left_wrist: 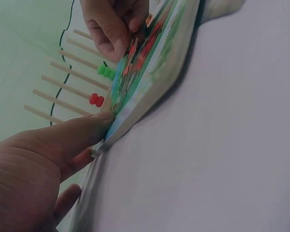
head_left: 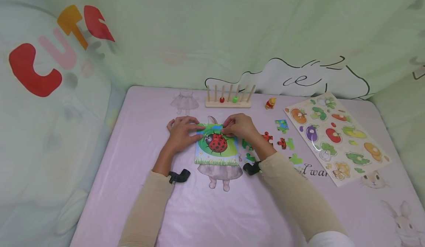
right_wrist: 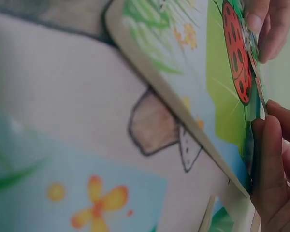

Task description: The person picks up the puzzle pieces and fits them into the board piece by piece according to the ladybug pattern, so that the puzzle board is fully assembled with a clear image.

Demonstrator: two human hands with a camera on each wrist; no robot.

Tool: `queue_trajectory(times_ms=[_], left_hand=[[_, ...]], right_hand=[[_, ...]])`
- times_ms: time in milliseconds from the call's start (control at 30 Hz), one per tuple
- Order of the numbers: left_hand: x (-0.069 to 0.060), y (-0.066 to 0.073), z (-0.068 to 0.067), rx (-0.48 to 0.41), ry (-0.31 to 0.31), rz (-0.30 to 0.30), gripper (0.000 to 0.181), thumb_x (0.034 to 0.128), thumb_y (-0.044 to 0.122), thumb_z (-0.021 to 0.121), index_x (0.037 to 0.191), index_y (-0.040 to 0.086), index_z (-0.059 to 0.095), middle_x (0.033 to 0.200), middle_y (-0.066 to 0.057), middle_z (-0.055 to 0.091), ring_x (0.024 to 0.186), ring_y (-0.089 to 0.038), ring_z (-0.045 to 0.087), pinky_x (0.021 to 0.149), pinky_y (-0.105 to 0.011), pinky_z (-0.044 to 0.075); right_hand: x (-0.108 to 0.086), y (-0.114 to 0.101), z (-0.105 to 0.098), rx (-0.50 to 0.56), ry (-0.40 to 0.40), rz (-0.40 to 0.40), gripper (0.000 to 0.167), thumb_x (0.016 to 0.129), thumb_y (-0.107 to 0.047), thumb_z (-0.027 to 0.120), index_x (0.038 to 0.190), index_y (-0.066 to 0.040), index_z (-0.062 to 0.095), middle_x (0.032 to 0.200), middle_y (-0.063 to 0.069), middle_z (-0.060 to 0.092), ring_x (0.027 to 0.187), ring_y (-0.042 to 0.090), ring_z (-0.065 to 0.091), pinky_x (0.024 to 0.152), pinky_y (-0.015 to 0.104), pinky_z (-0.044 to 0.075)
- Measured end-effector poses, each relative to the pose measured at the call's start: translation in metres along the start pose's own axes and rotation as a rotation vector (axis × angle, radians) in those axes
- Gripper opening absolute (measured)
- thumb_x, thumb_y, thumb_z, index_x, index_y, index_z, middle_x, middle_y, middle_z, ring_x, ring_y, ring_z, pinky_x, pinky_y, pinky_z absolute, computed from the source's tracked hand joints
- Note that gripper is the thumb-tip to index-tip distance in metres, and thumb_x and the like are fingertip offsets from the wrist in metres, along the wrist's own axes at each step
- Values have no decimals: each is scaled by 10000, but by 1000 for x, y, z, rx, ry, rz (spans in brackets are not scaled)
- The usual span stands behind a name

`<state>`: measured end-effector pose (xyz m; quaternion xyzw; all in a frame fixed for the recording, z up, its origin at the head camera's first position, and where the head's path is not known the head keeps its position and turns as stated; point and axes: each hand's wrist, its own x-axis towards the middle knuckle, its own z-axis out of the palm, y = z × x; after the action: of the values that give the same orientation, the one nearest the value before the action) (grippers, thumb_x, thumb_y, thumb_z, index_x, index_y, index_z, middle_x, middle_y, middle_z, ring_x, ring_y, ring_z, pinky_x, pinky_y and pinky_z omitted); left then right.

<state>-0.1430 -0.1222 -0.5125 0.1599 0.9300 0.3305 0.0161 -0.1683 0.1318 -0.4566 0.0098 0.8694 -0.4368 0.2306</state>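
A ladybug puzzle board (head_left: 203, 156) lies in front of the person, with loose pieces on its upper part. The left hand (head_left: 182, 134) grips its upper left edge; in the left wrist view this hand (left_wrist: 36, 162) has its thumb on the board's corner and other fingers beyond the edge. At the upper right, the right hand (head_left: 241, 126) pinches a puzzle piece. The right wrist view shows that thin piece (right_wrist: 261, 92) tilted over the board, its end between the fingertips of the right hand (right_wrist: 275, 162). Its picture cannot be made out.
Loose puzzle pieces (head_left: 282, 125) lie right of the board, some partly behind the right forearm. Farther right is a vegetable puzzle board (head_left: 345, 147). Behind stand a wooden peg rack (head_left: 229, 104) with red and green beads and a small bear figure (head_left: 270, 103).
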Motion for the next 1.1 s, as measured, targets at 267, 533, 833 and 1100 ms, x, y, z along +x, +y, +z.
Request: queue_trajectory(times_ms=[267, 533, 833, 1100], left_hand=[[0, -1, 0, 5, -10, -7, 289, 895, 389, 787, 1170, 297, 787, 1321, 19, 619, 1346, -298, 415, 1151, -678, 88], [0, 0, 0, 2, -8, -6, 292, 891, 380, 790, 1167, 285, 789, 1321, 6, 620, 1356, -307, 412, 1148, -683, 90], [2, -1, 2, -27, -12, -40, 325, 905, 393, 761, 1215, 296, 766, 1321, 25, 621, 1352, -290, 412, 1159, -656, 64], [13, 10, 11, -44, 28, -167, 330, 905, 485, 741, 1178, 304, 779, 1228, 10, 628, 1310, -324, 404, 1153, -669, 8]], right_hand=[[3, 2, 6, -151, 70, -64, 206, 823, -223, 855, 873, -69, 728, 590, -36, 666, 549, 66, 614, 631, 259, 451], [2, 3, 4, -191, 81, -85, 237, 825, -285, 856, 877, -98, 720, 623, -11, 671, 567, 111, 615, 602, 274, 451], [3, 9, -7, -305, 26, -117, 412, 813, -241, 865, 1202, -157, 760, 836, 25, 676, 775, 191, 568, 645, 290, 432], [7, 11, -4, -311, 11, -106, 456, 781, -200, 897, 1218, -176, 770, 805, 2, 684, 787, 179, 557, 696, 284, 426]])
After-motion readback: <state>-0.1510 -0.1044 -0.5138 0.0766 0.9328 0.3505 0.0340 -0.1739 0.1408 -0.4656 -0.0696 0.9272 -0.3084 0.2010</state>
